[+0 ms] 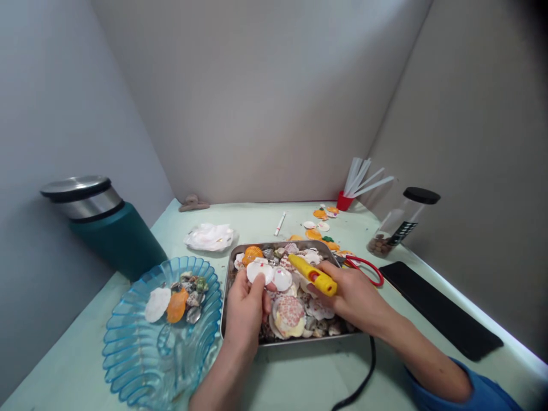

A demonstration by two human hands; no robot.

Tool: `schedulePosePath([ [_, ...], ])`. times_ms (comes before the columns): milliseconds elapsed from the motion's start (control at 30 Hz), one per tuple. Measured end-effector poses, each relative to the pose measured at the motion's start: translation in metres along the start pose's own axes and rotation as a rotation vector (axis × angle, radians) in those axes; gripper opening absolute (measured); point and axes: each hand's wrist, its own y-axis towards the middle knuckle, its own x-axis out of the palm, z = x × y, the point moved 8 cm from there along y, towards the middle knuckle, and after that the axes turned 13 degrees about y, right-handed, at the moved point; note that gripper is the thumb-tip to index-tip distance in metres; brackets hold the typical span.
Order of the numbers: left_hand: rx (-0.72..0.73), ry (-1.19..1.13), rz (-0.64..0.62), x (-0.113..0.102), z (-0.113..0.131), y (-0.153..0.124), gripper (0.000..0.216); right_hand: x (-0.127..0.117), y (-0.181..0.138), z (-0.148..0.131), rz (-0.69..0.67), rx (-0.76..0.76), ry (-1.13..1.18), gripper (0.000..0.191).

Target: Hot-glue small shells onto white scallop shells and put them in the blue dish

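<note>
Glue gun [314, 276] in right hand [355, 295]

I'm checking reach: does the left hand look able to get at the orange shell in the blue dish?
Probably yes: only the rims of the metal tray and blue dish seem to lie between the left hand and the orange shell. That hand holds white shells, so may need freeing first.

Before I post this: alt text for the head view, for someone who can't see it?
A person's left grip holds white shells and the right grip a yellow glue gun, above a metal tray of shells. A blue dish and teal bottle stand to the left.
</note>
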Motion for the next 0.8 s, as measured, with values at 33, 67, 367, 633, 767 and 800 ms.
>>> schedulePosePath([
  [33,0.007,0.002,-0.003,0.0,0.001,0.0,0.019,-0.001,0.0,0.001,-0.016,0.004,-0.086,0.016],
  [67,0.014,0.004,-0.015,0.001,0.002,-0.001,0.019,0.0,0.0,0.0,-0.036,0.002,-0.143,0.022],
  [367,0.07,-0.032,-0.066,0.004,0.005,-0.002,0.017,0.006,-0.006,-0.011,-0.267,-0.118,-0.135,0.034],
  [633,0.089,-0.032,-0.134,0.012,0.014,-0.008,0.02,-0.022,0.014,-0.047,-0.045,-0.188,0.105,0.024],
  [767,0.096,-0.017,-0.151,0.013,0.017,-0.011,0.022,-0.006,0.024,-0.055,-0.05,-0.206,0.249,0.028],
  [800,0.096,-0.017,-0.156,0.014,0.017,-0.011,0.023,-0.003,0.025,-0.055,-0.059,-0.205,0.294,0.028],
])
